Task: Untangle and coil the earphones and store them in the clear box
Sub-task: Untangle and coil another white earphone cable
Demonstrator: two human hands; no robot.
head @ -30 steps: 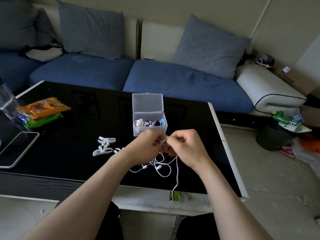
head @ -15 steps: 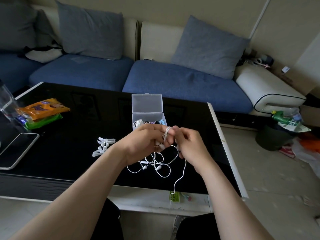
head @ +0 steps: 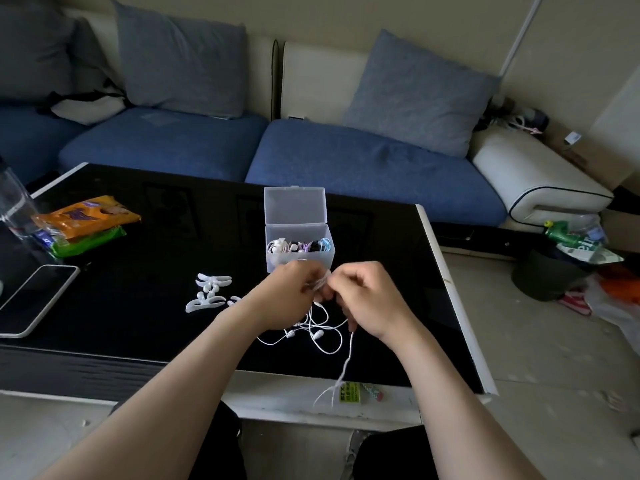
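Earphones with a thin white cable (head: 322,336) are strung between my two hands, just in front of the small clear plastic box (head: 300,260). My left hand (head: 289,296) has its fingers curled around a bunch of the wire, and my right hand (head: 369,299) pinches the same strand right beside it. Motion blur hides how the wire runs over my fingers. Loose loops and both earbuds lie on the glossy black table (head: 138,317) under my wrists, and one length trails from my right hand past the table's near edge.

The box stands open with its lid tipped up at the back, holding white, purple, black and blue earphones. My knuckles cover its lower front wall. A cluster of flat white plastic pieces (head: 207,294) lies to the left, close to my left wrist. Farther left are a white-edged phone (head: 34,299), an orange snack packet (head: 86,214) stacked on a green one (head: 91,239), and a clear bottle (head: 14,202). A blue sofa (head: 346,168) runs behind the table.
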